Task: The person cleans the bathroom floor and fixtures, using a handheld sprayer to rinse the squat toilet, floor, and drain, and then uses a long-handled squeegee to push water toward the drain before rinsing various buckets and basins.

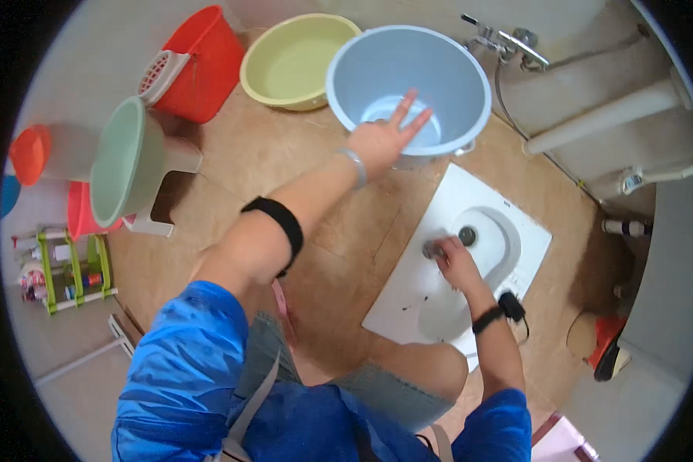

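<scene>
My left hand point(380, 145) reaches over the near rim of a large light-blue bucket point(346, 54), two fingers stretched out and spread above its inside. Whether it touches the rim, I cannot tell. A silver bracelet circles that wrist, and a black band sits on the forearm. My right hand point(460, 266) is closed around a small grey rounded object point(432, 249) at the edge of the white squat toilet's bowl point(396, 300). The toilet's dark drain hole point(467, 235) lies just beyond these fingers. My right wrist carries a black strap with a small box.
A yellow basin point(300, 61) and a red mop bucket point(208, 65) stand left of the blue bucket. A green basin point(119, 162) leans by a white stool point(181, 154). At left is a green rack point(77, 269); a tap point(512, 45) and white pipe point(604, 119) line the right wall.
</scene>
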Tool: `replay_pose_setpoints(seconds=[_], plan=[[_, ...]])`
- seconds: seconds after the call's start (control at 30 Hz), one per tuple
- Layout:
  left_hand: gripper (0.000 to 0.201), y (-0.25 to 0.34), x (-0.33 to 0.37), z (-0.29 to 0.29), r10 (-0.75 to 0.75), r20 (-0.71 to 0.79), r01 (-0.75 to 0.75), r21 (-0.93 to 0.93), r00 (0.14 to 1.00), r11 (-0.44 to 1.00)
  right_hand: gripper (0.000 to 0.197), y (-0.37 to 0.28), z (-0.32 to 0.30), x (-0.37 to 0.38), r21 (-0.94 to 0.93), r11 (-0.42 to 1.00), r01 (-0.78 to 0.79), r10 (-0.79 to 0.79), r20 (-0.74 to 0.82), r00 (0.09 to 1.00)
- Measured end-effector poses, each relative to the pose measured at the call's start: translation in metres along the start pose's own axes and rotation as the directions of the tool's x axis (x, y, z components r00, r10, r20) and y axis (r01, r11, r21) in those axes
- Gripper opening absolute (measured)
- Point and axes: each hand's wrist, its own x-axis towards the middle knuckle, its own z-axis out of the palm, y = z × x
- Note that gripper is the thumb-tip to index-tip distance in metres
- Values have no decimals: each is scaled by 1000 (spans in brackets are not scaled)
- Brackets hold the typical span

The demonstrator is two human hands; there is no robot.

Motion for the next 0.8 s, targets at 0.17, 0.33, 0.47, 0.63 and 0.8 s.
replay_pose_setpoints(seconds=[0.17,0.33,0.47,0.63,0.8], plan=[[84,-32,-32,-21,9,280,-17,29,960,999,51,-9,28,44,-53,997,-58,63,98,993],[81,-67,-114,-62,-80,483,83,13,872,996,70,-38,20,18,3,955,-298,297,-82,951],[77,-93,-230,-104,-82,626,56,61,776,997,66,-62,-3,-41,29,906,-423,423,13,906],[68,-124,-349,-155,-261,790,326,82,554,942,58,-121,-38,-105,28,872,-489,482,120,868],[60,-131,-399,-208,-560,725,415,402,400,816,30,-252,-127,-67,-99,877,-471,480,118,869]])
